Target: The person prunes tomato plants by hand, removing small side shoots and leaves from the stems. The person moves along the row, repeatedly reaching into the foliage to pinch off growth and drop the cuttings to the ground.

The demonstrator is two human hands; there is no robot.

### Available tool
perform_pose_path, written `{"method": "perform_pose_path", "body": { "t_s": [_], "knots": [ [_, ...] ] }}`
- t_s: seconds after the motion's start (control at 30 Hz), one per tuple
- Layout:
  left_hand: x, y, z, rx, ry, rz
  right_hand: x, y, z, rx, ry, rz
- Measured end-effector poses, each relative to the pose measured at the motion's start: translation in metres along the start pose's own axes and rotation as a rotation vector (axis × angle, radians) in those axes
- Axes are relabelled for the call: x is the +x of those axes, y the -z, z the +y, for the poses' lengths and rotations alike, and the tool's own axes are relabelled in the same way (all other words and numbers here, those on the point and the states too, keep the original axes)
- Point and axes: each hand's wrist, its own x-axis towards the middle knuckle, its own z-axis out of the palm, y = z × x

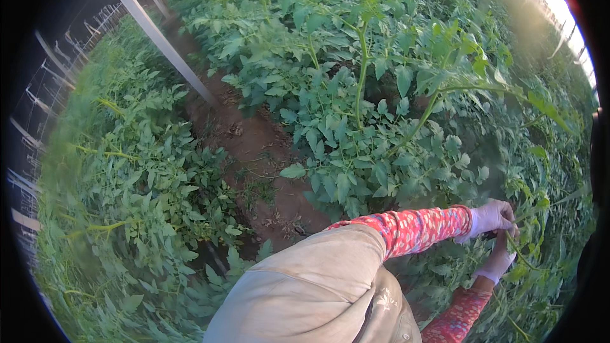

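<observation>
At the right side of the view, my left hand [493, 215] and my right hand [501, 253] meet at a tomato plant, both in thin whitish gloves. The fingers of both are pinched together around a slim green tomato stem [523, 258], which curves down and right from the fingertips. Leafy shoots [541, 205] stand just beyond. Whatever else may lie between the fingertips is too small to make out. Red patterned sleeves [429, 231] cover my arms, and a beige garment [305, 281] fills the bottom centre.
Dense tomato foliage [333, 138] surrounds the hands. Thick bent stems [363, 71] rise above the leaves. A bare soil path [257, 152] runs between two rows, with a pale post [157, 33] standing at its upper end. More plants [143, 190] grow on the left, beside several hanging pale strips [40, 102].
</observation>
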Motion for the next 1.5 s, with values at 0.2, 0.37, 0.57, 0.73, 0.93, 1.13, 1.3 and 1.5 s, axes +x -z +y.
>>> {"method": "perform_pose_path", "body": {
  "t_s": [0.2, 0.37, 0.57, 0.73, 0.93, 1.13, 1.3, 1.5],
  "knots": [
    [-0.002, 0.001, 0.003, 0.030, 0.042, -0.022, -0.004, -0.009, -0.005, -0.820, 0.056, 0.069],
    [-0.013, 0.007, 0.019, 0.342, -0.116, 0.012, -0.009, -0.011, 0.000, -0.770, -0.083, 0.060],
    [-0.024, 0.015, 0.025, -0.009, -0.008, -0.145, -0.005, -0.037, 0.007, -0.474, -0.192, 0.198],
    [-0.013, 0.023, 0.020, -0.117, 0.068, -0.147, -0.016, -0.056, -0.024, 0.967, -0.369, 0.445],
    [0.001, 0.033, 0.017, -0.098, 0.096, -0.121, -0.063, -0.018, -0.043, 0.364, -0.179, 0.304],
    [0.009, 0.068, -0.003, -0.071, -0.009, -0.167, -0.188, 0.148, -0.041, -0.386, -0.591, -0.528],
    [-0.002, 0.064, -0.003, -0.027, -0.101, 0.072, -0.203, 0.243, 0.022, -0.492, -0.453, 0.016],
    [-0.062, -0.008, -0.010, 0.150, -0.192, 0.276, -0.081, 0.285, 0.111, 0.117, -0.407, 0.111]
  ]
}}
